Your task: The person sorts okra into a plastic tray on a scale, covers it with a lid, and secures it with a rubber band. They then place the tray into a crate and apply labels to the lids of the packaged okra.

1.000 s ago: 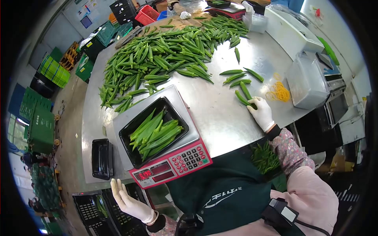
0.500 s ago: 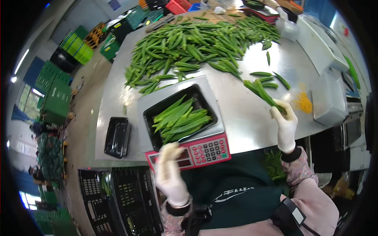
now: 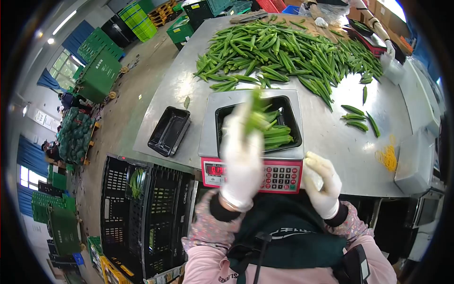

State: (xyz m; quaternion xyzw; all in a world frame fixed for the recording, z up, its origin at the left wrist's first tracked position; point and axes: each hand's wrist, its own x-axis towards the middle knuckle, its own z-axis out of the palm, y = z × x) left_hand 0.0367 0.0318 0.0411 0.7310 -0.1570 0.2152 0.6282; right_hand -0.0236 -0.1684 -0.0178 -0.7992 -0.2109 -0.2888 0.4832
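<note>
Several okra pods (image 3: 256, 115) clamped in left grip (image 3: 243, 163), over black tray (image 3: 294, 127), right grip (image 3: 322, 185) apart

Bright, with glare on the steel table (image 3: 184, 80); edges bend into black, left hand (image 3: 243, 158) blurred.

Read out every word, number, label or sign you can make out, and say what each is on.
"0.19": red display of the scale, any further digits hidden by the left hand.
"C", an unclear letter, "C": black crate.
Too small, blurred or creased to read: scale keys, apron, green bin, wall notice, pink top.
</note>
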